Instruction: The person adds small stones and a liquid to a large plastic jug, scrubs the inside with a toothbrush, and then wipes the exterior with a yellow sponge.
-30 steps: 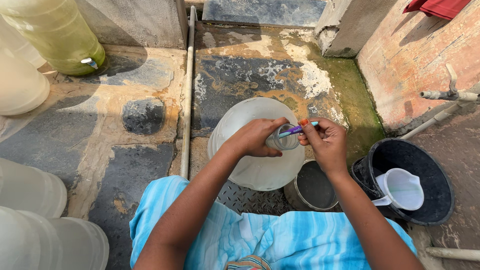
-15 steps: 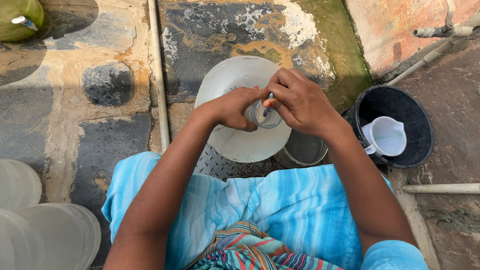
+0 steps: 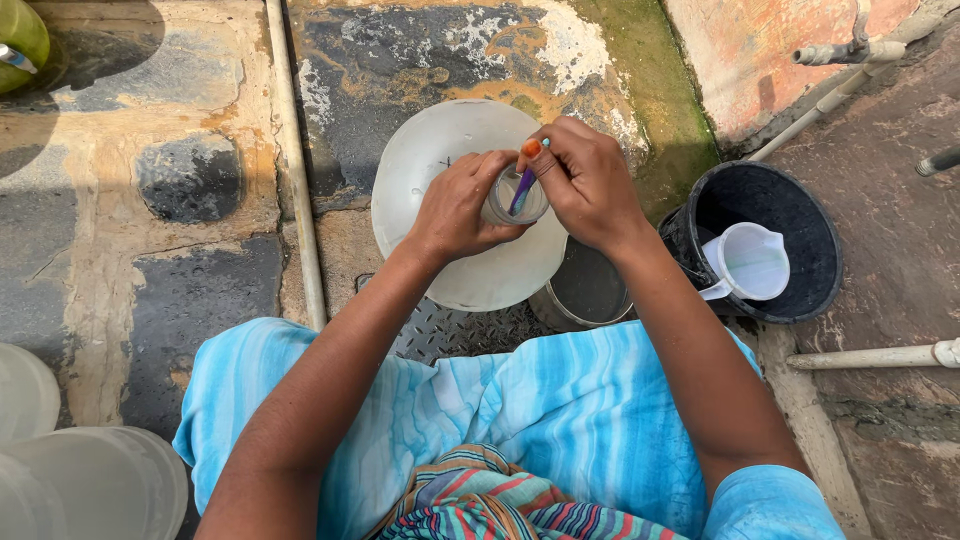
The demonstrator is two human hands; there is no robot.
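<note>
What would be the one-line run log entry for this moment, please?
left hand: holds small clear cup | right hand: holds purple-orange brush inside cup | below: white round lid | right: black bucket with white jug

My left hand [image 3: 455, 210] covers most of the small cup [image 3: 517, 200], so I can't see its contents. At 8 o'clock pale tubs [image 3: 90, 480] run off the edge. At 10 o'clock a green jug [image 3: 20, 35] is cropped.

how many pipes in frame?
4: a long pipe on the floor left of the hands, three at right: top, edge, lower. More may lie out of frame.
</note>
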